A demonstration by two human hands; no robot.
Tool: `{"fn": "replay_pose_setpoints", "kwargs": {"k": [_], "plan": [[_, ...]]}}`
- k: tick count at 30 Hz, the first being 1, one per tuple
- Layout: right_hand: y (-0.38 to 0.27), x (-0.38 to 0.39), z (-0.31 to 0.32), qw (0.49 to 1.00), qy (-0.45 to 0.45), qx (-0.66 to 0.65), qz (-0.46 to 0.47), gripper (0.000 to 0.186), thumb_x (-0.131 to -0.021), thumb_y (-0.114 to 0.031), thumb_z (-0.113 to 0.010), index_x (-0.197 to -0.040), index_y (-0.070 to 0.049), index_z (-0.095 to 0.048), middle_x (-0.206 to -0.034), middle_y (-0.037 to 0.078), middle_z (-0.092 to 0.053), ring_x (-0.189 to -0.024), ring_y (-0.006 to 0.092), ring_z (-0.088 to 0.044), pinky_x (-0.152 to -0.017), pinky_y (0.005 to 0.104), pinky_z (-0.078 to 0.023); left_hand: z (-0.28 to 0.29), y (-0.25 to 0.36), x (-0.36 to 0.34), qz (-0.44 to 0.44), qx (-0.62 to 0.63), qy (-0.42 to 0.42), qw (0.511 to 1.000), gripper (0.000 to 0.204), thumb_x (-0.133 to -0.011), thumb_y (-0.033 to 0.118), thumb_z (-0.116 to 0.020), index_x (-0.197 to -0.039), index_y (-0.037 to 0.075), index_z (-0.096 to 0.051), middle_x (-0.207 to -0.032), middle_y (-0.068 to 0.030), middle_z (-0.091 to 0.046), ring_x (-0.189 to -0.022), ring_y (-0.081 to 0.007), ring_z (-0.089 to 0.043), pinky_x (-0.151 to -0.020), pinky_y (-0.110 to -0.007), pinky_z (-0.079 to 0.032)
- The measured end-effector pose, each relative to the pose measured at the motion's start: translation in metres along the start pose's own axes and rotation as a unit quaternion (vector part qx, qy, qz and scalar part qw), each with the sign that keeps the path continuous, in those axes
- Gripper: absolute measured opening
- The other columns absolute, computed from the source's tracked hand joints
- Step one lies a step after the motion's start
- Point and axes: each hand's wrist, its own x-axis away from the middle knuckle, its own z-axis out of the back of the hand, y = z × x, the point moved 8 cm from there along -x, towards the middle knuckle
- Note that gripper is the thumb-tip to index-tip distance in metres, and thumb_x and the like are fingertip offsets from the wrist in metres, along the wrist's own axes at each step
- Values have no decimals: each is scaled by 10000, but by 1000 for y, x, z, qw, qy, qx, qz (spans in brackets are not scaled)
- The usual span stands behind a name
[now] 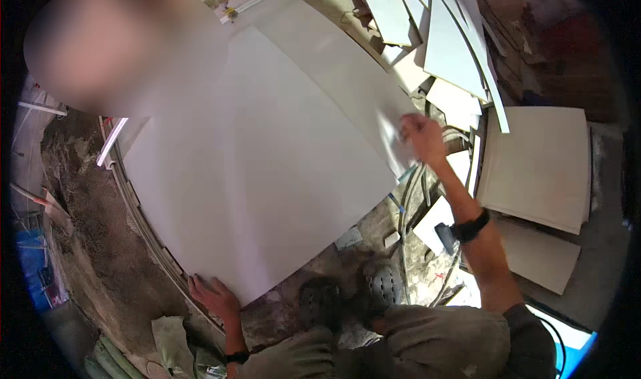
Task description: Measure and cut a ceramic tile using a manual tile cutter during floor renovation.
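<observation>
A large white board [260,158] lies in front of me, on top of more flat sheets whose edges show along its left side. My left hand [215,297] rests at its near left corner, fingers spread over the edge. Beside the board's right corner, my right hand [422,138] is closed. A pale, motion-smeared piece shows just left of its fingers, and I cannot make out what the hand holds. A strip of another white sheet [320,52] shows along the board's far right side.
White board offcuts [454,52] lie heaped at the far right. A stack of beige panels [534,168] stands nearer on that side. Cables [404,239] run over the dirty floor by my shoes [382,285]. Bare rough ground [87,199] borders the left. A blur hides the upper left.
</observation>
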Motion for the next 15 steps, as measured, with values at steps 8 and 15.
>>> {"fn": "replay_pose_setpoints", "kwargs": {"k": [8,15], "plan": [[-190,-54,-129,960,-262,-89,46,612,-815,-53,-490,-1425,-13,-455,-730,155,-639,-573,178,-603,-561,341,-505,-14,-10,6,-34,-14,7,999,509,-1002,281,-487,-1368,-66,-417,-1456,-251,-344,-1326,-436,-360,-1069,-534,-348],[-186,-130,-175,939,-338,-51,37,641,-785,-99,-521,-1425,-81,-502,-621,68,-544,-523,143,-498,-481,305,-419,-10,-5,7,-11,17,-18,1000,524,-1015,320,-470,-1385,-46,-410,-1448,-244,-351,-1324,-432,-360,-1062,-546,-353]]}}
